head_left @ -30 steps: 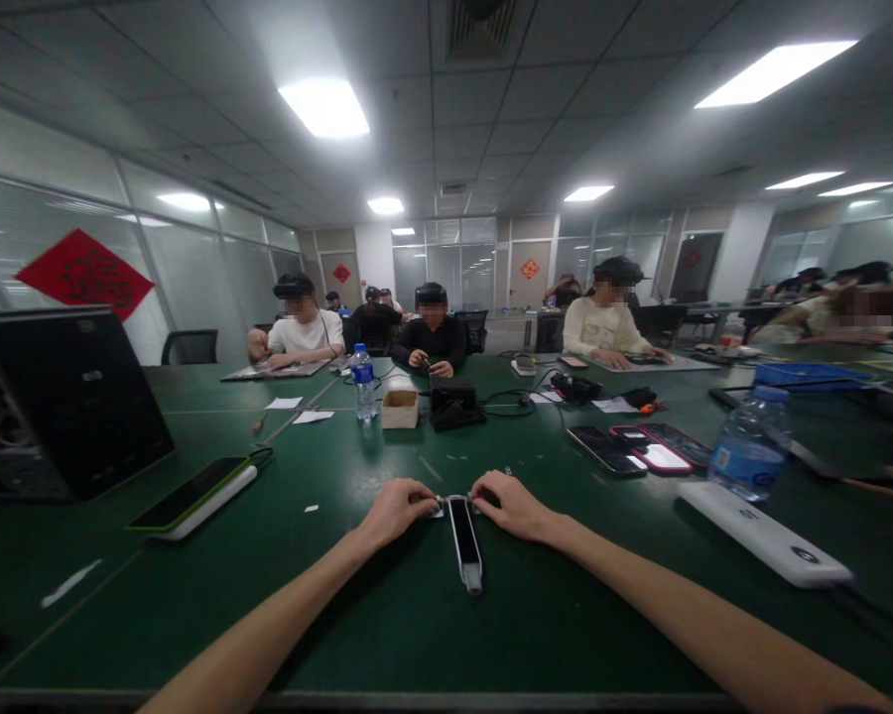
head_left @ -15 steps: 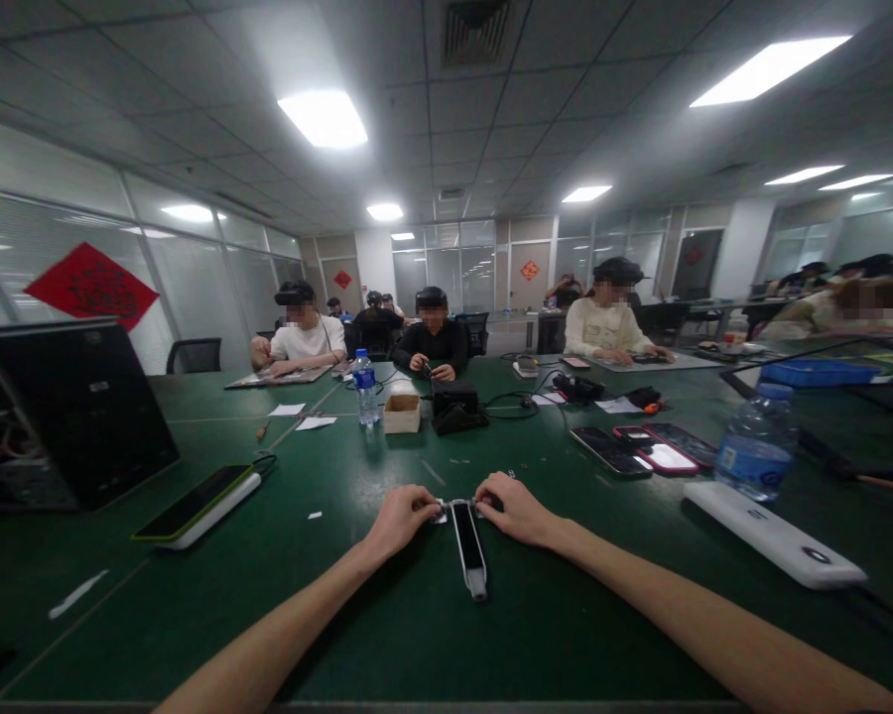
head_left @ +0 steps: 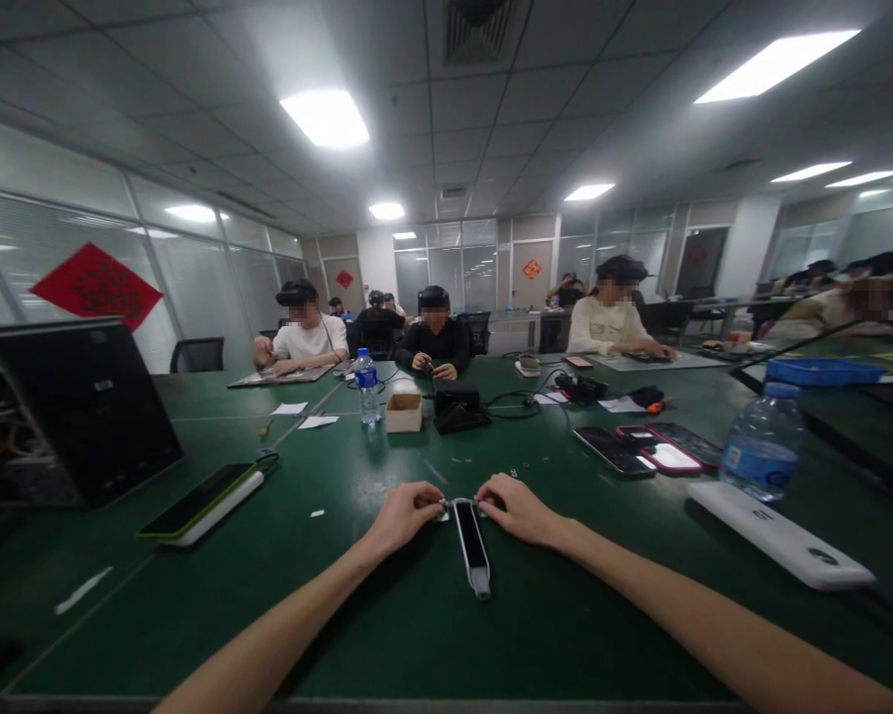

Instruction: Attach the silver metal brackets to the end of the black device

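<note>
A slim white-framed device [head_left: 471, 540] with a long black face lies on the green table, its narrow grey end toward me. Small pale pieces jut out on both sides of its far end. My left hand [head_left: 406, 516] pinches the piece on the left, thumb and fingers together. On the other side, my right hand [head_left: 517, 508] pinches at the right piece, mostly hidden by the fingertips. Both wrists hang low over the table. What exactly these side pieces are is too small to make out.
Phones [head_left: 614, 451], a white power bank [head_left: 781, 535] and a water bottle [head_left: 763, 441] lie right. Left are a green-edged phone [head_left: 197, 499] and a black computer case [head_left: 115, 412]. An open box [head_left: 404, 414] and another bottle [head_left: 368, 390] stand ahead; people sit across the table.
Both hands keep their pinch by the device, nearly still. The view has shifted slightly. A blurred bit of skin has come in at the left edge, and the dark frame at right has moved.
</note>
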Available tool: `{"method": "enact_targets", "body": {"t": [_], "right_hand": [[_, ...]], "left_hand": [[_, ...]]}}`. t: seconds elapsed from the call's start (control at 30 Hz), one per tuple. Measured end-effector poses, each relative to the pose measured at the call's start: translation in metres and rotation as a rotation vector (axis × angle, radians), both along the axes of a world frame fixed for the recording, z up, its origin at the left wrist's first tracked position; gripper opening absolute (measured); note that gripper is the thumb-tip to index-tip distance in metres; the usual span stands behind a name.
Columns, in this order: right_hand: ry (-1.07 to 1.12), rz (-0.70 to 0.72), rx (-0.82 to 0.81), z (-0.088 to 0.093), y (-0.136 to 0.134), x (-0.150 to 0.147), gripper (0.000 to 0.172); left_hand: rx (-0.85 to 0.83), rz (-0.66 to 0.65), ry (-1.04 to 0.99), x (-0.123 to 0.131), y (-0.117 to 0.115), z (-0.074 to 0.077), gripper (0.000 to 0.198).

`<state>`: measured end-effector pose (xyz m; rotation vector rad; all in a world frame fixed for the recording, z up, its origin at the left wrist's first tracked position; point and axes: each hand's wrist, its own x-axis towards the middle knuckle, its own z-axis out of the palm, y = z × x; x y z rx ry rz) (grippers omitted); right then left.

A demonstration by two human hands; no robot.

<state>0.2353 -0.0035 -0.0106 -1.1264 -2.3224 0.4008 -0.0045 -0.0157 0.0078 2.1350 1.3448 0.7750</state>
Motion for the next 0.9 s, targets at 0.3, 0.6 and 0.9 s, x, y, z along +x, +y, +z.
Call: {"method": "enact_targets", "body": {"t": [0.3, 0.6, 0.9], "right_hand": [[-0.014, 0.004, 0.017, 0.0007, -0.0001, 0.0002, 0.011], [0.002, 0.046, 0.032, 0.0009, 0.0022, 0.0013, 0.009], [-0.025, 0.089, 0.05, -0.001, 0.0042, 0.0033, 0.011]], "left_hand": [[0.119, -0.055, 0.16, 0.0002, -0.0017, 0.005, 0.016], [0.108, -0.091, 0.141, 0.0018, 0.0056, -0.0008, 0.017], [0.14, -0.074, 0.123, 0.0047, 0.0053, -0.0032, 0.017]]}}
